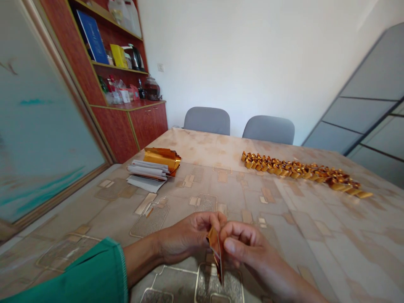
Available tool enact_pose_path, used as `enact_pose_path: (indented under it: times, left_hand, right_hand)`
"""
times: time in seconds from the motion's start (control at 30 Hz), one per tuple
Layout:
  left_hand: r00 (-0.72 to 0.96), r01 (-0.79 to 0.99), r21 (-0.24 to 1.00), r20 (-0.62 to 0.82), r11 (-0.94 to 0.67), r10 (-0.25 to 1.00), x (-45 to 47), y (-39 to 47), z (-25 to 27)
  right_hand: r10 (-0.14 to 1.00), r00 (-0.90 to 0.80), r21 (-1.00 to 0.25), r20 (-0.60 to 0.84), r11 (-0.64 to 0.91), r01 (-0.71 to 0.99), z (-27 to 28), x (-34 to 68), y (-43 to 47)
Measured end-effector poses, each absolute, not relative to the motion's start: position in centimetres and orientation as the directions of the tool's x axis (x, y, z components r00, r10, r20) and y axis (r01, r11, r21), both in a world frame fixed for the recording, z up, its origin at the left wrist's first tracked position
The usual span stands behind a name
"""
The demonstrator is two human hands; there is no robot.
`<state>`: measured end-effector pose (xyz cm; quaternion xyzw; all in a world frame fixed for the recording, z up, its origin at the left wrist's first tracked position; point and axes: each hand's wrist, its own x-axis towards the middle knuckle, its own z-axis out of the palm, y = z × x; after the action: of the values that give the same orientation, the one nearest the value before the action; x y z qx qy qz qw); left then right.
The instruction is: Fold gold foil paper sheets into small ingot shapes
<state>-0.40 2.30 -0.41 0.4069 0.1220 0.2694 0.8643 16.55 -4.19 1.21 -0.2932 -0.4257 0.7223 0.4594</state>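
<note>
Head view: the left hand (186, 236) and the right hand (249, 248) meet at 6 o'clock, low over the table (315, 235); both pinch a folded gold foil sheet (216, 248) held upright between their fingertips, its lower edge hanging just above the table; a green sleeve (82, 275) covers the left forearm at 8 o'clock; a row of folded gold pieces (303, 171) lies at 2 o'clock; a stack of foil sheets (154, 168) lies at 11 o'clock.

Gold foil sheet (217, 252), small, shiny orange-gold, folded narrow. Held upright on edge just above the table near the front edge, top pinched between fingertips, lower end hanging free, slightly blurred.
</note>
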Motion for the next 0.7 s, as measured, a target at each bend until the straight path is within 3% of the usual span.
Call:
enact_pose_path:
  times: [0.3,0.43,0.7]
  left_hand:
    - [0.85,-0.292,0.725,-0.102,0.623,0.518,-0.3,1.9,-0.6]
    - [0.816,-0.327,0.717,-0.114,0.616,0.566,-0.2,1.5,0.1]
    - [0.784,-0.33,0.698,-0.172,0.635,0.597,0.0,0.9,0.0]
  right_hand:
    - [0.869,-0.489,-0.797,-0.079,-0.349,-0.493,0.4,17.2,-4.2]
    - [0.901,-0.418,-0.828,-0.112,-0.317,-0.461,0.6,17.7,-3.9]
    - [0.866,-0.462,-0.77,-0.192,-0.425,-0.476,0.7,18.1,-3.6]
